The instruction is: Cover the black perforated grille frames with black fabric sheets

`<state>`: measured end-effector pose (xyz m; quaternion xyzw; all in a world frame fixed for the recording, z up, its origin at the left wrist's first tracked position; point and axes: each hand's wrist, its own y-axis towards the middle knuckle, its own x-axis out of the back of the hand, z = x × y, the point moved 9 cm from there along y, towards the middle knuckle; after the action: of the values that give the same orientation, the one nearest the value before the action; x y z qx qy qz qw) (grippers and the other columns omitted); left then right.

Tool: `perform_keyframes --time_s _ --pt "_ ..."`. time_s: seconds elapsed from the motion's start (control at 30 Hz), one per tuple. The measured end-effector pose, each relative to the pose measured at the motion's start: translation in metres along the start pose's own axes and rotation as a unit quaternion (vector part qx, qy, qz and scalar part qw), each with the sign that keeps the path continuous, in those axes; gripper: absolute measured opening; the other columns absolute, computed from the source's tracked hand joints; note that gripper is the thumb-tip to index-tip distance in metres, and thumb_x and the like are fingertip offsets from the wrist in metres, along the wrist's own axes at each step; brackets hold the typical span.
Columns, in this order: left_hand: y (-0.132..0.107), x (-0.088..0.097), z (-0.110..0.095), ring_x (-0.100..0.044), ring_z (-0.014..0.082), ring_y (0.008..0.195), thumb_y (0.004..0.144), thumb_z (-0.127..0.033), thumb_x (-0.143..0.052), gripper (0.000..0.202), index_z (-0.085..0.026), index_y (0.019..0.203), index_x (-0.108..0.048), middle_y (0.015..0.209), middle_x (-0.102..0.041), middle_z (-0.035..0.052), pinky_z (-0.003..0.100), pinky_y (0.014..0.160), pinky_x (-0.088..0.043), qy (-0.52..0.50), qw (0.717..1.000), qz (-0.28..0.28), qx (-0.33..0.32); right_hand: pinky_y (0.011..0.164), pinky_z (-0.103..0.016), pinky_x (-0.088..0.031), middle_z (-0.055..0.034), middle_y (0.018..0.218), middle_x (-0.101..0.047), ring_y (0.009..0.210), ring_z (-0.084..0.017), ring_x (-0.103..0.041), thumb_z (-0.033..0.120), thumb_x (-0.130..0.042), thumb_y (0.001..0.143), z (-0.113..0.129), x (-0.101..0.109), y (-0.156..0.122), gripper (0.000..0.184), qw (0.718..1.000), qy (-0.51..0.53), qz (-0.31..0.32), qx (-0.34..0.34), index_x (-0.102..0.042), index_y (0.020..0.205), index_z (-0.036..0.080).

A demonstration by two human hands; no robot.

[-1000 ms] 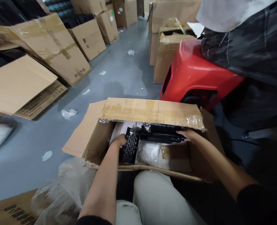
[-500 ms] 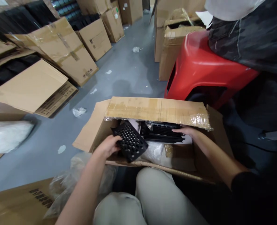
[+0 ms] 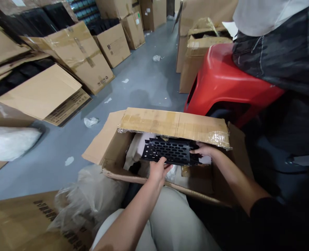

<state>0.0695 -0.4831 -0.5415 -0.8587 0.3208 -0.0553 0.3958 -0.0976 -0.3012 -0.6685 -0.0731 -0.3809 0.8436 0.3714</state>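
Black, stiff-looking, probably light, the slotted panel [image 3: 170, 150] in the open carton [image 3: 120, 150] seems best held by its edges, the left hand [image 3: 159, 171] gripping its near side, the right hand [image 3: 206, 150] its end.

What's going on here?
Someone is handling a black slotted panel at the mouth of an open cardboard box. The left hand grips its near edge, and the right hand has hold of its right end. A clear plastic bag lies outside the box, on the left. Beyond, another person sits on a red stool.
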Motion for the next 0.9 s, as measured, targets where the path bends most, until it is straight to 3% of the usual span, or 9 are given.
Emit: perform_keyframes --time_s 0.1,0.3,0.37,0.47,0.57,0.73,0.8,0.9 --pt "-0.011 0.005 -0.004 -0.056 0.0113 0.047 0.062 -0.013 -0.057 0.025 -0.016 0.083 -0.044 0.060 -0.058 0.0015 0.025 0.049 -0.048 0.052 0.999 0.015 0.004 0.055 -0.029 -0.049 -0.0093 0.081 -0.061 0.067 -0.019 -0.059 0.036 -0.075 0.045 0.000 0.001 -0.006 0.063 0.999 -0.035 -0.009 -0.018 -0.053 0.099 0.015" --pt "-0.025 0.007 0.031 -0.051 0.0101 0.041 0.063 -0.020 -0.059 0.028 -0.015 0.086 -0.043 0.053 -0.055 0.0010 0.027 0.047 -0.048 0.122 0.986 0.056 0.102 0.077 -0.034 -0.045 -0.0101 0.102 -0.058 0.093 -0.026 -0.053 0.032 -0.076 0.041 0.035 -0.003 -0.012 0.068 0.977 -0.145 -0.037 0.151 -0.054 0.103 0.018" --pt "-0.018 0.004 0.038 -0.052 0.0106 0.043 0.063 -0.020 -0.059 0.031 -0.016 0.088 -0.041 0.057 -0.055 0.0011 0.029 0.050 -0.049 0.107 0.989 0.040 0.095 0.073 -0.033 -0.047 -0.0087 0.096 -0.060 0.086 -0.025 -0.056 0.028 -0.075 0.043 0.033 -0.009 -0.009 0.059 0.975 -0.177 -0.012 0.135 -0.056 0.099 0.018" --pt "0.000 0.001 0.045 -0.055 0.0125 0.050 0.065 -0.018 -0.058 0.031 -0.015 0.090 -0.040 0.063 -0.053 0.0028 0.030 0.054 -0.049 0.076 0.992 0.010 0.099 0.055 -0.028 -0.048 -0.0070 0.081 -0.063 0.065 -0.020 -0.058 0.027 -0.068 0.052 0.022 -0.014 -0.006 0.049 0.978 -0.194 0.023 0.067 -0.056 0.098 0.017" --pt "0.018 0.001 0.050 -0.058 0.0172 0.062 0.067 -0.020 -0.055 0.030 -0.013 0.091 -0.040 0.075 -0.053 0.0087 0.030 0.055 -0.049 0.063 0.989 -0.021 0.132 0.043 -0.023 -0.044 -0.0056 0.078 -0.062 0.057 -0.015 -0.056 0.031 -0.062 0.059 0.022 -0.017 -0.003 0.045 0.979 -0.192 0.046 0.057 -0.054 0.100 0.016" --pt "0.037 0.009 0.057 -0.055 0.0260 0.085 0.060 -0.022 -0.061 0.043 -0.017 0.097 -0.040 0.096 -0.049 0.0122 0.040 0.062 -0.048 0.046 0.983 -0.103 0.145 0.054 -0.021 -0.046 -0.0034 0.076 -0.063 0.066 -0.015 -0.057 0.023 -0.063 0.057 0.038 -0.013 0.001 0.026 0.972 -0.203 0.041 0.114 -0.060 0.082 0.016" --pt "0.043 0.005 0.062 -0.055 0.0240 0.083 0.059 -0.020 -0.062 0.037 -0.016 0.092 -0.044 0.091 -0.051 0.0103 0.041 0.064 -0.047 0.001 0.986 -0.093 0.142 0.058 -0.022 -0.046 -0.0040 0.084 -0.063 0.072 -0.016 -0.058 0.024 -0.061 0.060 0.036 -0.009 -0.002 0.029 0.983 -0.156 0.040 0.086 -0.059 0.088 0.018" --pt "0.050 -0.003 0.068 -0.056 0.0187 0.070 0.060 -0.013 -0.058 0.022 -0.014 0.079 -0.048 0.074 -0.054 0.0065 0.037 0.061 -0.048 -0.062 0.986 -0.058 0.143 0.062 -0.023 -0.047 -0.0031 0.100 -0.060 0.082 -0.016 -0.058 0.031 -0.059 0.064 0.034 -0.021 -0.016 0.042 0.991 -0.057 0.107 0.053 -0.053 0.105 0.025"
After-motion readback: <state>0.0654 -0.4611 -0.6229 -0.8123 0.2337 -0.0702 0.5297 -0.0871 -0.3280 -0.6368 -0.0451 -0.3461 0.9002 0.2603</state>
